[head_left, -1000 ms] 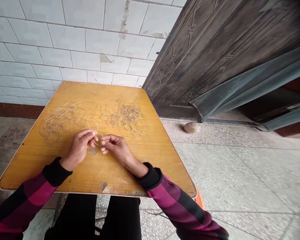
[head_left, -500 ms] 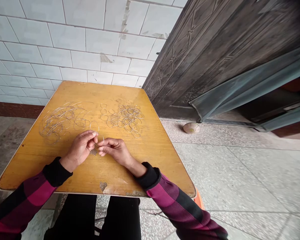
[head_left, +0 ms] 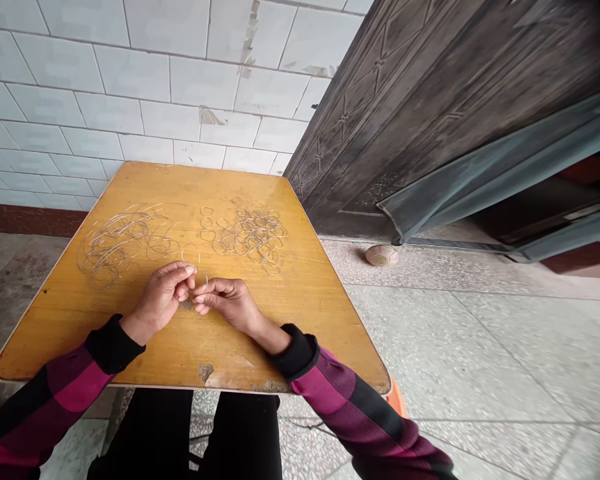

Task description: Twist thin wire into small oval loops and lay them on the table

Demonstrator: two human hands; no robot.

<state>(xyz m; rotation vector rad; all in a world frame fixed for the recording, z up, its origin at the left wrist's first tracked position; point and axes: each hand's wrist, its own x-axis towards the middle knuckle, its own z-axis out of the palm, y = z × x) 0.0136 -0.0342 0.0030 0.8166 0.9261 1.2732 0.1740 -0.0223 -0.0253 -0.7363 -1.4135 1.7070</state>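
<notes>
Over the near middle of the wooden table, my left hand (head_left: 165, 293) pinches a thin piece of wire (head_left: 199, 254) between thumb and fingers. The wire curves up in a loop above the fingertips. My right hand (head_left: 230, 303) is closed on the same wire close beside, with a short end rising above its index finger. Where the wire runs between the fingertips is partly hidden. Beyond my left hand lies a tangle of loose curved wires (head_left: 115, 243). A heap of small wire rings (head_left: 255, 233) lies to the right, with several single rings (head_left: 207, 223) at its left side.
The yellow table (head_left: 290, 333) has a worn, chipped front edge. A tiled wall (head_left: 190, 80) stands behind it. To the right are a dark carved door (head_left: 350, 133), a grey-green cloth (head_left: 455, 193) and a roundish object (head_left: 381, 255) on the floor.
Both hands stay almost in place, still holding the wire. The loop above my left fingertips has shifted very slightly to the right.
</notes>
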